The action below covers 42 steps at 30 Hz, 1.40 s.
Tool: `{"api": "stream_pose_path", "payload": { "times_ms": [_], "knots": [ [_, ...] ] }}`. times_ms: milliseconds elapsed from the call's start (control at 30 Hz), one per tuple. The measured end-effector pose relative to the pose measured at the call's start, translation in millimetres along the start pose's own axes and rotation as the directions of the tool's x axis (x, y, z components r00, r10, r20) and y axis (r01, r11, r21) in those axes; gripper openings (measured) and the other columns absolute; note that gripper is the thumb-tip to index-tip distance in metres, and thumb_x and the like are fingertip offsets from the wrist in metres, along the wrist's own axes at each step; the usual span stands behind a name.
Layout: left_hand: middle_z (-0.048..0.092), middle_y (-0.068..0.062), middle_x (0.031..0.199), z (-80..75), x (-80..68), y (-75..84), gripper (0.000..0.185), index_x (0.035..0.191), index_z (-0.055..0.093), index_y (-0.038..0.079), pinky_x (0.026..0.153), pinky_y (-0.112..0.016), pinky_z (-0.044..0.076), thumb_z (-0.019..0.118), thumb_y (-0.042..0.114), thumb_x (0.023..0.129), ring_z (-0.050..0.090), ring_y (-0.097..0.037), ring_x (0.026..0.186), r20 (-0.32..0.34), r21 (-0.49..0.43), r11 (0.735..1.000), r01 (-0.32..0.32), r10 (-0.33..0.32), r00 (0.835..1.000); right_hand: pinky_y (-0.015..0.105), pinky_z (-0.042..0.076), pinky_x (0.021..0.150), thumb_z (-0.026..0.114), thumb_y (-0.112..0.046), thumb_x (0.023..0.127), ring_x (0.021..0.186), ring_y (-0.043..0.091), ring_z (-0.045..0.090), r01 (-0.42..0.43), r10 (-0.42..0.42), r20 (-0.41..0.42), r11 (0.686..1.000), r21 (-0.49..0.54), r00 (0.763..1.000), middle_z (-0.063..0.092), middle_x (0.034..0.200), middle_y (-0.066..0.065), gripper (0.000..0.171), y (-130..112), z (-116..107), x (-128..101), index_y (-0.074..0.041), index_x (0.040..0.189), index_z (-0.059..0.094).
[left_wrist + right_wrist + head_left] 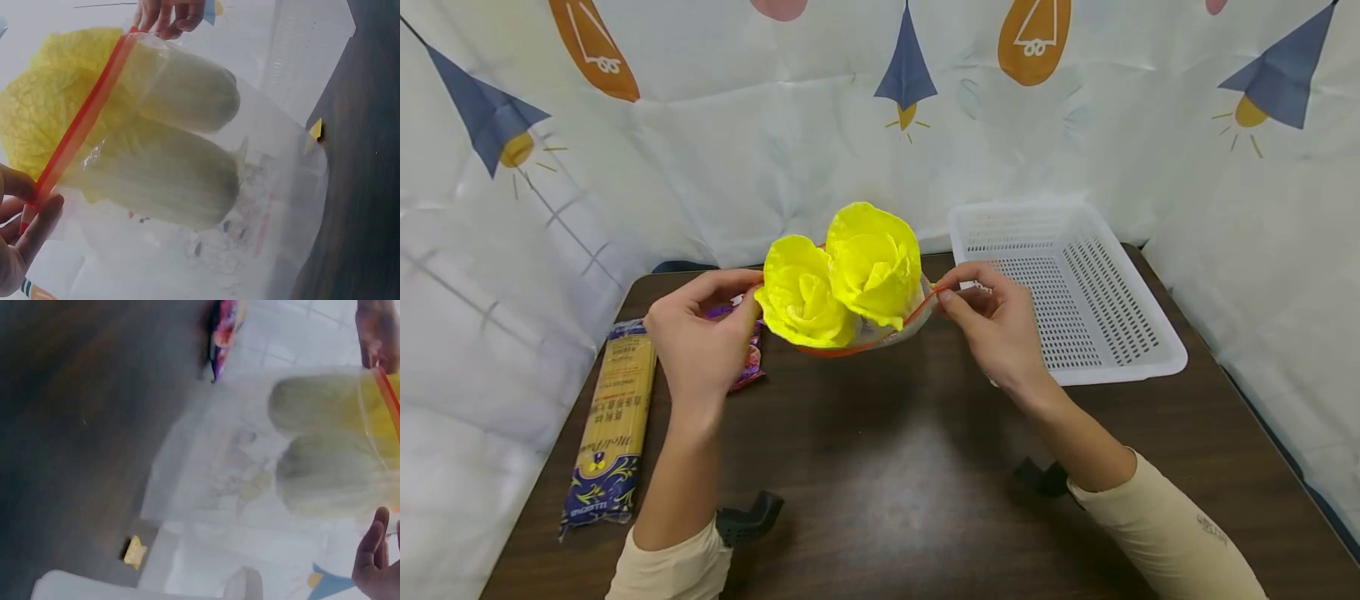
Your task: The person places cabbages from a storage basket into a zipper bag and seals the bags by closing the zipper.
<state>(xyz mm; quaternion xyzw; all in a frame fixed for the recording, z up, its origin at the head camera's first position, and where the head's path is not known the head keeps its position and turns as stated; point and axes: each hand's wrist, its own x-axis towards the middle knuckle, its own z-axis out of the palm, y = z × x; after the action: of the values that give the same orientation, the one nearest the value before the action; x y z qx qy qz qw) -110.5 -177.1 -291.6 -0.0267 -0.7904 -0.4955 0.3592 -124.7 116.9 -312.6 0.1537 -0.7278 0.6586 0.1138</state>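
Observation:
A clear zip bag (281, 206) with a red zip strip (87, 119) hangs above the table, its mouth spread. Inside sit two napa cabbages, one on the left (805, 300) and one on the right (876, 267); their yellow leafy tops stick out past the strip, while their pale bases show through the plastic in both wrist views. My left hand (703, 337) pinches the left end of the bag's mouth between thumb and fingers. At the opposite end, my right hand (1000, 321) pinches the red strip. Leaves partly hide the left fingertips in the head view.
A white perforated basket (1150, 333) stands at the back right. On the left lie a spaghetti packet (613, 417) and a purple packet (752, 358), partly behind my left hand. A small yellow piece (134, 552) is near the basket. A printed curtain (722, 158) borders the table (880, 492).

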Motion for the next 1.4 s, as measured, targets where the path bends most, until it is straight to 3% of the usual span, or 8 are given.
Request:
{"api": "stream_pose_path", "payload": {
  "times_ms": [233, 533, 700, 833, 1000, 1167, 1300, 1400],
  "knots": [
    [0.079, -0.002, 0.088, 0.0, 5.3, -0.9, 0.011, 0.094, 0.085, 0.014, 0.068, -0.016, 0.057, 0.082, 0.023, 0.089, 0.071, -0.009, 0.075, 0.057, 0.038, 0.999, 0.038, -0.041, 0.998, 0.029, 0.062, 0.082, 0.068, -0.004, 0.099, 0.084, 0.023, 0.074, 0.045, -0.045, 0.007, 0.999, 0.004, 0.999, 0.071, 0.105, 0.011, 0.010, -2.0, -0.2, 12.5, -0.001, 0.107, 0.072],
    [0.078, 0.002, 0.086, -3.3, 17.9, 2.2, 0.010, 0.094, 0.085, 0.014, 0.064, -0.014, 0.051, 0.081, 0.021, 0.088, 0.066, -0.002, 0.068, 0.032, 0.082, 0.996, 0.036, -0.038, 0.999, 0.029, 0.062, 0.074, 0.068, 0.000, 0.098, 0.082, 0.030, 0.073, 0.038, -0.036, -0.035, 0.996, 0.075, 0.999, 0.070, 0.100, 0.011, 0.009, -7.6, -1.7, 26.3, 0.003, 0.106, 0.069],
    [0.077, 0.010, 0.087, -9.3, 24.1, 3.2, 0.013, 0.100, 0.085, 0.012, 0.067, -0.015, 0.055, 0.080, 0.020, 0.090, 0.071, -0.004, 0.067, 0.064, 0.012, 0.998, 0.058, -0.059, 0.996, 0.029, 0.063, 0.073, 0.069, -0.001, 0.097, 0.082, 0.031, 0.073, 0.018, -0.013, -0.045, 0.993, 0.120, 0.999, 0.069, 0.102, 0.014, 0.010, -9.3, -5.5, 34.4, 0.003, 0.106, 0.069],
    [0.078, 0.002, 0.096, -13.0, 23.4, 3.1, 0.017, 0.107, 0.082, 0.008, 0.074, -0.017, 0.058, 0.074, 0.009, 0.091, 0.075, -0.011, 0.075, 0.129, -0.085, 0.994, 0.063, -0.052, 0.990, 0.032, 0.064, 0.078, 0.069, -0.003, 0.098, 0.083, 0.031, 0.075, -0.011, 0.016, -0.040, 0.992, 0.122, 0.999, 0.069, 0.104, 0.013, 0.012, -8.4, -6.8, 37.7, 0.003, 0.108, 0.069],
    [0.074, -0.007, 0.113, -12.2, 18.9, -4.5, 0.037, 0.121, 0.077, 0.009, 0.090, -0.020, 0.058, 0.068, -0.005, 0.088, 0.073, -0.014, 0.091, 0.193, -0.118, 0.993, 0.011, 0.012, 0.981, 0.036, 0.064, 0.081, 0.068, -0.003, 0.099, 0.081, 0.029, 0.077, -0.026, 0.031, -0.042, 0.992, 0.120, 0.999, 0.068, 0.105, 0.013, 0.014, -7.1, -9.2, 41.5, 0.004, 0.111, 0.067],
    [0.071, -0.001, 0.105, -7.8, 16.2, -15.7, 0.035, 0.123, 0.075, 0.011, 0.087, -0.018, 0.058, 0.072, -0.001, 0.090, 0.073, -0.011, 0.092, 0.124, -0.139, 0.989, 0.048, -0.030, 0.992, 0.033, 0.064, 0.080, 0.067, -0.006, 0.100, 0.084, 0.030, 0.077, -0.059, 0.066, -0.058, 0.992, 0.113, 0.996, 0.067, 0.106, 0.012, 0.014, -8.7, -7.9, 42.7, 0.003, 0.111, 0.067],
    [0.076, 0.000, 0.097, -6.9, 16.0, -22.4, 0.025, 0.115, 0.076, 0.005, 0.085, -0.019, 0.059, 0.078, 0.002, 0.090, 0.074, -0.015, 0.091, 0.055, -0.209, 0.975, 0.071, -0.061, 0.997, 0.030, 0.061, 0.082, 0.068, -0.010, 0.099, 0.090, 0.026, 0.072, 0.054, -0.057, -0.126, 0.998, -0.025, 0.990, 0.066, 0.110, 0.008, 0.018, -14.9, 0.6, 38.8, 0.000, 0.114, 0.065],
    [0.079, -0.001, 0.096, -6.4, 15.1, -26.0, 0.025, 0.112, 0.075, 0.001, 0.086, -0.020, 0.060, 0.080, 0.002, 0.088, 0.075, -0.016, 0.091, 0.031, -0.250, 0.966, 0.067, -0.061, 0.998, 0.034, 0.057, 0.086, 0.068, -0.009, 0.097, 0.096, 0.024, 0.066, 0.276, -0.312, -0.154, 0.936, -0.216, 0.938, 0.067, 0.110, 0.009, 0.019, -23.0, 12.7, 36.3, 0.000, 0.114, 0.066]
  ]
}}
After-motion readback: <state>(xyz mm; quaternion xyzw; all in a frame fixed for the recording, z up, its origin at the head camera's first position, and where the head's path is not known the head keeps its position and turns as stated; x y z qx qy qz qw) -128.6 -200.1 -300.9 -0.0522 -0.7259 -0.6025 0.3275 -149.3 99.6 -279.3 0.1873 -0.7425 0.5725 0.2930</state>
